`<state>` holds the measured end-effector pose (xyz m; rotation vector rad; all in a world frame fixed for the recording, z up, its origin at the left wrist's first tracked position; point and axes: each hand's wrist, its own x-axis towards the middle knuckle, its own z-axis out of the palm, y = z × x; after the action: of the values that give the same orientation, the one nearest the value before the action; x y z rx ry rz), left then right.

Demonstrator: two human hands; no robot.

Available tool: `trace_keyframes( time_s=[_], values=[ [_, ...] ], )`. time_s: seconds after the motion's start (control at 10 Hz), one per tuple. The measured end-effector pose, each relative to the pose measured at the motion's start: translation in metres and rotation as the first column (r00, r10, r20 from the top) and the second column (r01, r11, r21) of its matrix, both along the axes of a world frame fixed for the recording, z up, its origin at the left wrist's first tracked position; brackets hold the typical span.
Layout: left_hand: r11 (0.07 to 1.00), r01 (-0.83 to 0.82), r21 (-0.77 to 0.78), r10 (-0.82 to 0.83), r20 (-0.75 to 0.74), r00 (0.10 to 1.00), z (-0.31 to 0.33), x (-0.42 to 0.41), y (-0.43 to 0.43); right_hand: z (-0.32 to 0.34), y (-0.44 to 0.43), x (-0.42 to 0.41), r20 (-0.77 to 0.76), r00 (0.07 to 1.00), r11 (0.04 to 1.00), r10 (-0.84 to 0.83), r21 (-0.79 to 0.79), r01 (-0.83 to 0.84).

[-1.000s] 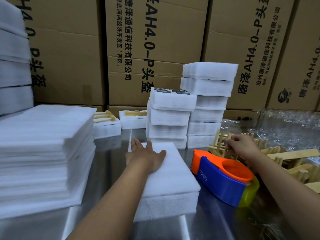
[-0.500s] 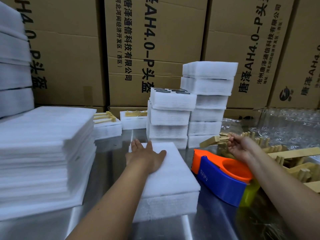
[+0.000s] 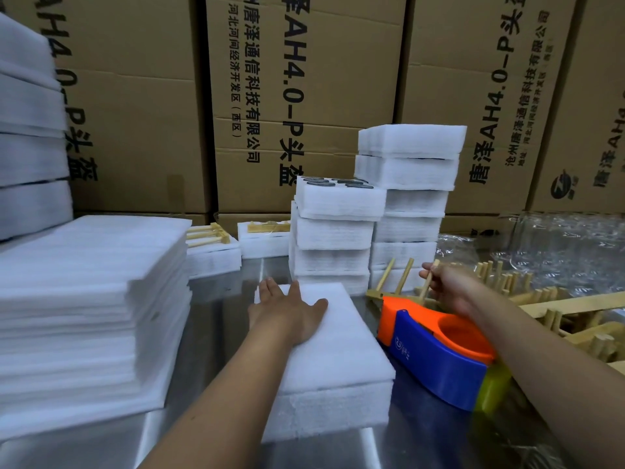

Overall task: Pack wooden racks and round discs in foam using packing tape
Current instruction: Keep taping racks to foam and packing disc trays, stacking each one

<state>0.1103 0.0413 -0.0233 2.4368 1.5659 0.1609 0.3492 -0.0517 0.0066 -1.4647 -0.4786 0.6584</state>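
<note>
Foam packs [image 3: 409, 170] stand stacked at the desk's [image 3: 220, 333] far edge; left hand [image 3: 291, 316] presses flat on foam [image 3: 338, 360], right hand [image 3: 449, 289] pinches an unpacked wooden rack [image 3: 404, 276].

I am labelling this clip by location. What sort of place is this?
Probably a packing bench in a warehouse or small factory: printed cardboard cartons stand behind, white foam sheets are piled on the metal table, and a tape dispenser lies there.

Printed cardboard boxes [image 3: 304, 96] back the steel table [image 3: 216, 333] — crinkled clear plastic [image 3: 558, 245] far right.
</note>
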Motion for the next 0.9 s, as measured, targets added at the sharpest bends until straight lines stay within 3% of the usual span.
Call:
trace_keyframes(
  time_s=[0.2,0.5,0.6,0.7,0.8,0.9],
  values=[
    [1.000,-0.003,0.002,0.003,-0.003,1.000,-0.001,0.001,0.001,0.002,0.002,-0.001,0.148,0.989,1.000,0.014,0.004,-0.014],
    [1.000,-0.001,-0.007,0.000,-0.015,1.000,0.002,0.001,-0.002,0.035,-0.028,-0.034,0.106,0.989,0.894,0.101,0.426,-0.137],
    [1.000,0.002,-0.008,-0.002,-0.018,1.000,0.003,0.000,-0.003,0.040,-0.044,-0.060,0.252,0.953,0.861,0.168,0.434,-0.267],
    [1.000,0.001,-0.012,-0.001,-0.016,1.000,0.003,0.000,-0.003,0.034,-0.056,-0.090,0.555,0.811,0.907,0.185,0.221,-0.358],
    [1.000,0.002,-0.010,-0.002,-0.011,1.000,0.003,-0.001,-0.003,0.022,-0.062,-0.116,0.748,0.625,0.925,0.223,0.039,-0.377],
    [1.000,0.001,-0.002,-0.001,-0.019,1.000,0.002,0.000,-0.003,0.011,-0.062,-0.131,0.875,0.445,0.944,0.192,-0.041,-0.326]
  ],
)
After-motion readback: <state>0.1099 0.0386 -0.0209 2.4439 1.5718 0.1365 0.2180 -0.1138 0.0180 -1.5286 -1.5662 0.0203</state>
